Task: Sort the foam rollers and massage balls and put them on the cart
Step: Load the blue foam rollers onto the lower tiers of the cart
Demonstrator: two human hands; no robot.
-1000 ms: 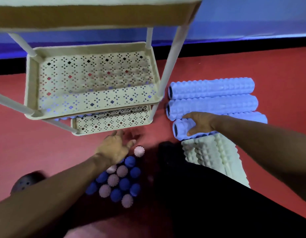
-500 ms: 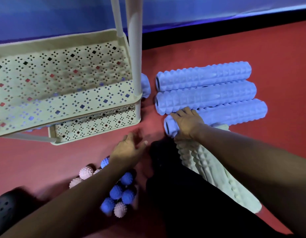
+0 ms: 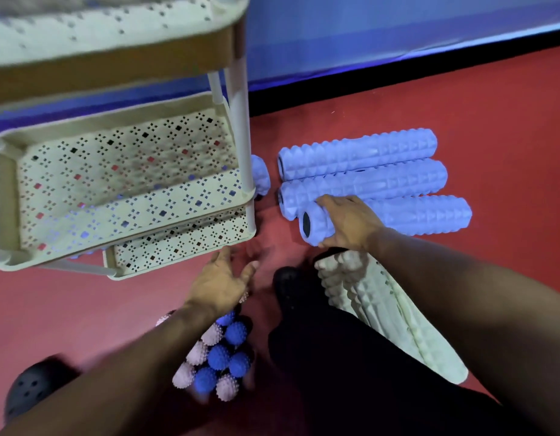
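Three blue ridged foam rollers lie side by side on the red floor; my right hand [image 3: 347, 223] grips the near end of the nearest blue roller [image 3: 426, 215], tilting its black-cored end up. Behind it lie the middle roller [image 3: 379, 180] and the far roller [image 3: 357, 152]. Cream foam rollers [image 3: 376, 303] lie under my right forearm. My left hand [image 3: 223, 280] hovers with fingers spread just in front of the cart's lowest shelf [image 3: 178, 243], holding nothing. A pile of blue and pale pink spiky massage balls [image 3: 220, 357] sits under my left wrist. The cream perforated cart [image 3: 121, 171] stands at left.
Another blue roller end [image 3: 260, 179] pokes out behind the cart's white post [image 3: 240, 130]. My black-trousered knee [image 3: 319, 357] is between the balls and the cream rollers. A black shoe [image 3: 33, 388] shows at the lower left. A blue wall with black skirting runs behind.
My right hand has closed round the nearest blue roller's end and raised it slightly. My left hand stays near the lowest shelf. My head has shifted, so the cart's top shelf shows again.
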